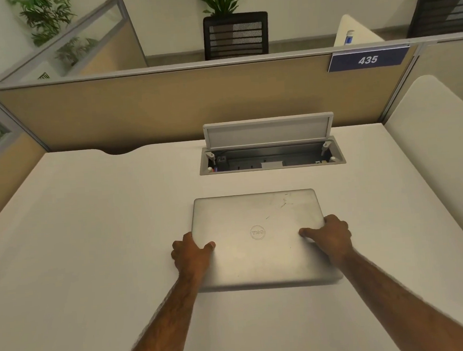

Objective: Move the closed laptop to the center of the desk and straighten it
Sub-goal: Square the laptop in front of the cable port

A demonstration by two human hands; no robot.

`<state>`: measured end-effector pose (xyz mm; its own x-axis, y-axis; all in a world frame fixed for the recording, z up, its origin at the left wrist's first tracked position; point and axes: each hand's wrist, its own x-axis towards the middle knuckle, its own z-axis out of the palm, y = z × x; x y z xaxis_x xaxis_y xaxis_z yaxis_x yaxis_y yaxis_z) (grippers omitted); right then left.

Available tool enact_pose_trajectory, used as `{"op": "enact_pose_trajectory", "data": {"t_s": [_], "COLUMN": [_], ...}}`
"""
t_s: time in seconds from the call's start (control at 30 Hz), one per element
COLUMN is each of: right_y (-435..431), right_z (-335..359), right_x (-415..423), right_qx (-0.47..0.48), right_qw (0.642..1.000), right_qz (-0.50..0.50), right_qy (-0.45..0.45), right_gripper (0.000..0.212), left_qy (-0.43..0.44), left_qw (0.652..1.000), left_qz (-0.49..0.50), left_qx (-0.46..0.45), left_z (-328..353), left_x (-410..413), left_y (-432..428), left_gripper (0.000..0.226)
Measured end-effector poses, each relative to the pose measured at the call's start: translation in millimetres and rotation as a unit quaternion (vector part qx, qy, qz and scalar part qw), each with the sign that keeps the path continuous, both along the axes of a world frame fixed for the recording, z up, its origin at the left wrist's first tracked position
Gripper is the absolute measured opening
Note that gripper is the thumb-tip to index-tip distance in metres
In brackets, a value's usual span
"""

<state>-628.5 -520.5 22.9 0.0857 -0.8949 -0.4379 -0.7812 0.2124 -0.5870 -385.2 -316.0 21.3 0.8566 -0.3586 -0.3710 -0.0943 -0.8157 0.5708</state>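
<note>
Head view: a closed silver laptop (259, 236) lies flat on the white desk (92, 240), about mid-width, its edges running square with the desk's front and back. Its round logo faces up, and scuff marks show toward the lid's 1 o'clock corner. The left hand (190, 253) clasps the laptop's 9 o'clock edge, thumb on the lid and fingers curled down over the side. The right hand (330, 237) clasps the 3 o'clock edge the same way, thumb lying on the lid, fingers wrapped over the side. At 12 o'clock from the laptop, near but apart, a cable box (271, 158) sits sunk in the desk with its flap raised. Behind it runs a tan partition (165, 106) bearing a blue sign (367, 59) reading 435.
</note>
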Motion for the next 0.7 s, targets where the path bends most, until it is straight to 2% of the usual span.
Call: {"op": "enact_pose_trajectory", "data": {"t_s": [0.47,0.7], "right_y": [-1,2], "right_z": [-3,-3], "right_x": [0,-4], "right_qx": [-0.013,-0.018], "right_qw": [1.000,0.999], "right_qz": [0.001,0.041], "right_qy": [-0.014,0.006], "right_gripper": [0.073,0.073], "left_qy": [0.006,-0.091], "left_qw": [0.999,0.993], "left_qz": [-0.011,-0.071], "left_qx": [-0.035,0.011], "left_z": [-5,-12], "left_x": [5,-12], "left_y": [2,13], "left_gripper": [0.075,0.078]}}
